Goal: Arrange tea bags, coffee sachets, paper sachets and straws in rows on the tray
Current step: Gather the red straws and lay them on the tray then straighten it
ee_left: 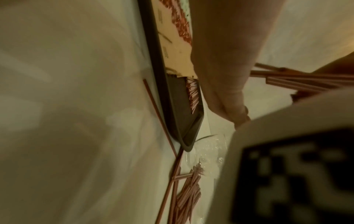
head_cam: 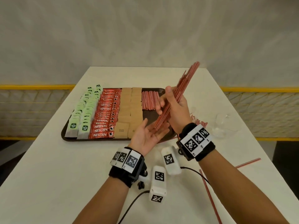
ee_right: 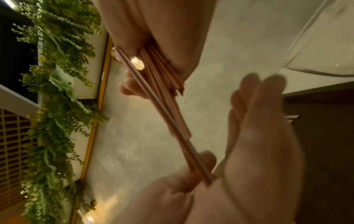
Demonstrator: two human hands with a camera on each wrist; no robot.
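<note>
Head view shows the right hand (head_cam: 175,107) grasping a bundle of long red straws (head_cam: 176,94), thumb on top and fingers curled round the middle, the bundle slanting up and away above the near right part of the tray (head_cam: 63,135). The left hand (head_cam: 148,135) lies palm up with fingers relaxed under the lower tips, holding nothing. To do this step well, I would tap those uneven tips against the left palm until they sit flush, then lower the bundle flat. Just beyond the right fingers a short row of straws (head_cam: 149,100) already lies on the tray; the bare dark patch below the fingers looks like the room left, bounded by the paper sachets (head_cam: 131,109) on the thumb side and the tray rim on the little-finger side. Beside the right wrist stand an empty glass (head_cam: 224,125) and loose straws (head_cam: 199,122), so keep the sweep short.
</note>
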